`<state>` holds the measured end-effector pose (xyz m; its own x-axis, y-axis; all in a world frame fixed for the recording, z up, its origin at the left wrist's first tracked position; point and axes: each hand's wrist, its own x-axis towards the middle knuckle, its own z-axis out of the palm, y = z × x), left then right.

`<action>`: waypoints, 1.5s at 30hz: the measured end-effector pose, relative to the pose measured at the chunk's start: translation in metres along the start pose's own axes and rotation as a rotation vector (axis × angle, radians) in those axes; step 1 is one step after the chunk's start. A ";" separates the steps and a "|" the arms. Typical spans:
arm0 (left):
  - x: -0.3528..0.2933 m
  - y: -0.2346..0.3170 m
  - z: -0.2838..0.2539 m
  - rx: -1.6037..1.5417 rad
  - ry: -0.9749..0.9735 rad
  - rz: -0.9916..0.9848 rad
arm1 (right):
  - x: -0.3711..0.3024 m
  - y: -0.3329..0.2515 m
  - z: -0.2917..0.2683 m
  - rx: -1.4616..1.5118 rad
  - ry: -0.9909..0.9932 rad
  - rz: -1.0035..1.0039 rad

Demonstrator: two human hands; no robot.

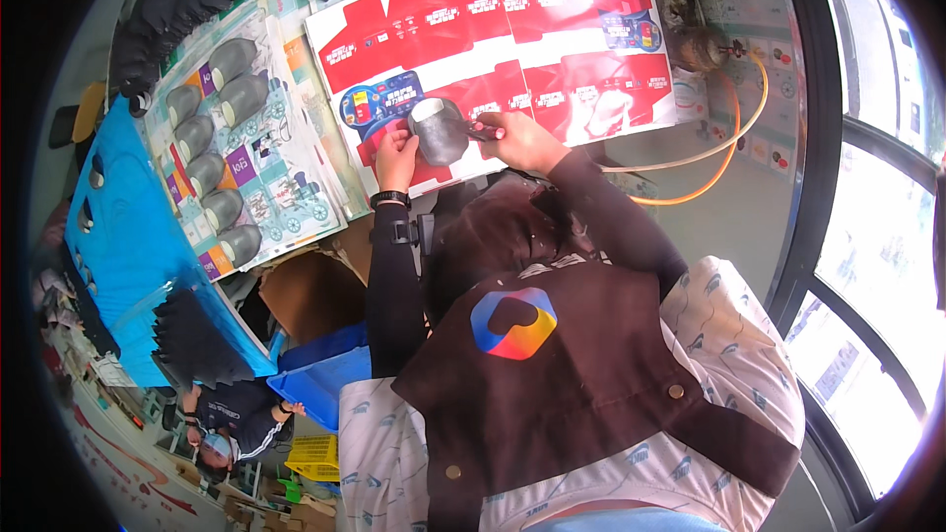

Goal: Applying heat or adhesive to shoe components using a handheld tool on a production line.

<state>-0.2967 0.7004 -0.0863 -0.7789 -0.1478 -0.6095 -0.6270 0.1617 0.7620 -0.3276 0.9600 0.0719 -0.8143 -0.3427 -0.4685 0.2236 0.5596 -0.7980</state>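
Observation:
Just above the front edge of a red and white printed sheet [581, 30], my left hand [396, 160] grips the left side of a dark grey rounded piece [440, 143]. The piece looks like a shoe's toe cap and has a pale patch near its top. At its right side is my right hand [520, 141], fingers closed in a pinch around a small dark thing [477, 130] whose kind I cannot make out. More grey rounded pieces [243, 99], several of them with pale patches, lie in a row on a patterned sheet to the left.
A pile of black pieces [163, 39] sits at the far left. A metal pot [698, 47] with orange and pale hoses [731, 143] stands at the right, near the windows. Below left are a blue bin [320, 384], a blue-covered table [128, 227] and a seated person [236, 424].

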 end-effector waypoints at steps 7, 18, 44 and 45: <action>0.004 -0.003 -0.010 -0.029 0.057 0.127 | 0.021 -0.001 0.019 -0.058 0.069 0.095; 0.004 -0.005 -0.019 -0.049 0.077 0.088 | 0.036 0.000 0.020 -0.027 0.036 0.138; 0.024 0.001 -0.063 -0.079 0.168 0.030 | 0.036 -0.009 0.015 -0.119 -0.150 -0.072; 0.024 0.002 -0.064 -0.070 0.171 0.022 | 0.035 -0.008 0.014 -0.105 -0.164 -0.093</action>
<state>-0.3154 0.6343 -0.0852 -0.7752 -0.3094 -0.5508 -0.6024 0.0992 0.7920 -0.3503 0.9325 0.0563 -0.7290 -0.5095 -0.4571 0.0878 0.5927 -0.8006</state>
